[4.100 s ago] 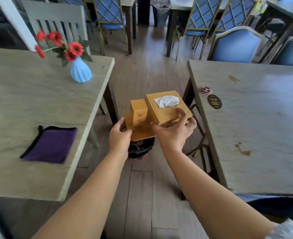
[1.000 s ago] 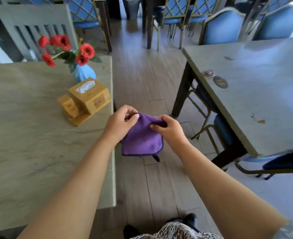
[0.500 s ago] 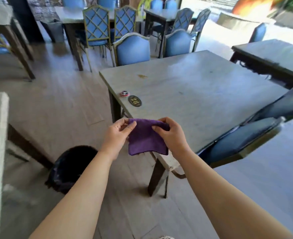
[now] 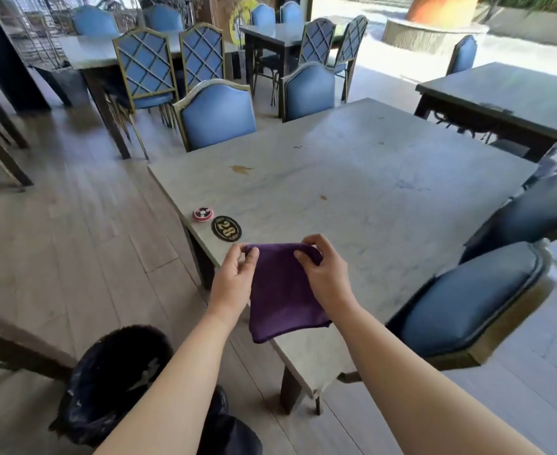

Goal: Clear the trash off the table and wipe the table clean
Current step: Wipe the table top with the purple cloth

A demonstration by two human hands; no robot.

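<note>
A purple cloth (image 4: 282,293) hangs in front of me, held by its top edge over the near left edge of the grey stone table (image 4: 352,178). My left hand (image 4: 236,274) pinches the cloth's top left corner and my right hand (image 4: 324,274) pinches the top right corner. The tabletop shows a brown stain (image 4: 241,169) near its far left corner and a small spot (image 4: 323,197) further in.
A red round button (image 4: 202,214) and a black oval number plate (image 4: 226,227) lie on the table's left edge. A black-lined trash bin (image 4: 113,379) stands on the floor at lower left. Blue chairs (image 4: 467,300) flank the table on the right and far sides (image 4: 216,114).
I set the wooden tissue box on the other table, picked up the purple cloth with both hands and turned to the stained table. Over the last half second I have come closer to it.
</note>
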